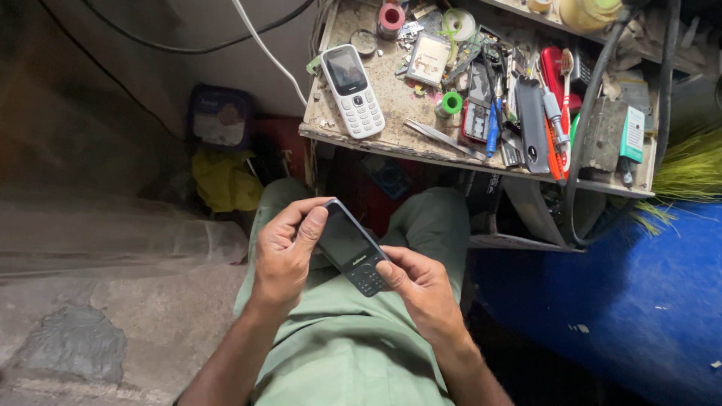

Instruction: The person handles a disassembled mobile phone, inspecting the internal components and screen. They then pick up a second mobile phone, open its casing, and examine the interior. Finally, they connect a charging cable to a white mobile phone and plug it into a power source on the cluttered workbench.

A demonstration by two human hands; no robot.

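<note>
1. Left hand [284, 252] grips the top of a dark keypad phone [350, 246]; right hand [421, 289] holds its lower end, thumb on the keys, over the lap.
2. Judgement: the phone is under inspection; next move needs a steady grip.
3. Beyond the hands, a cluttered shelf [391, 105] carries a white phone [353, 90], tape rolls and tools; no container's contents are discernible.

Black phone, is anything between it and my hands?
Nothing visible. The left hand grips the top of the black phone directly, and the right hand holds its keypad end, thumb on the keys.
</note>
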